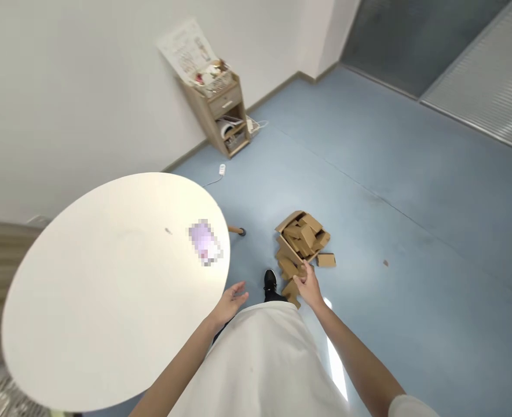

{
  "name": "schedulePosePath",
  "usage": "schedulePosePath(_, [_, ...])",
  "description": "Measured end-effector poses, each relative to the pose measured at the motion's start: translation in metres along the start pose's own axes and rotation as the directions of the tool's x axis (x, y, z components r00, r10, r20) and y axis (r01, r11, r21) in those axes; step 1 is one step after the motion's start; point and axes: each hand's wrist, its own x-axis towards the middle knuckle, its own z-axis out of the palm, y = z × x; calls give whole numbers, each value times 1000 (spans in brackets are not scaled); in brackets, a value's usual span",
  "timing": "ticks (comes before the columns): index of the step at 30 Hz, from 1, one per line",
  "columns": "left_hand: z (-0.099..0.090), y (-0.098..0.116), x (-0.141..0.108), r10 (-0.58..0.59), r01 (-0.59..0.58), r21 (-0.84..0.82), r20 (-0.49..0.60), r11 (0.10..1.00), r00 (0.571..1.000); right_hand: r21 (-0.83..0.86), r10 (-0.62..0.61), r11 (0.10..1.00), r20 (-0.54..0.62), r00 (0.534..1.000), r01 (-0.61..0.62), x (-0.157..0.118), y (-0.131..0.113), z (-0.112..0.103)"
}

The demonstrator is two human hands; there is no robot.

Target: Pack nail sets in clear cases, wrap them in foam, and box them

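My left hand hangs in the air by the right edge of a round white table. Its fingers are apart and nothing is in them. In front of my body on the right is my right hand, also with fingers apart and holding nothing. Seen from above, it overlaps the near side of an open cardboard box on the floor, but stays apart from it. Small brown cartons fill that box in a jumble, and several more lie beside it, one carton to its right.
A blurred-out purple object lies on the table near its right edge. A wooden cabinet with a basket and a poster on top stands against the wall. A white power strip and its cord lie on the blue floor. My black shoe is by the cartons.
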Motion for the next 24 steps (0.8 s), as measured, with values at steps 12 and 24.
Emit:
schedulePosePath(12, [-64, -73, -140, -24, -178, -455, -404, 873, 915, 153, -211, 976, 501, 839, 154, -41, -108, 128])
schedulePosePath(24, [-84, -214, -229, -192, -304, -561, -658, 770, 728, -119, 74, 989, 911, 406, 86, -223, -111, 264])
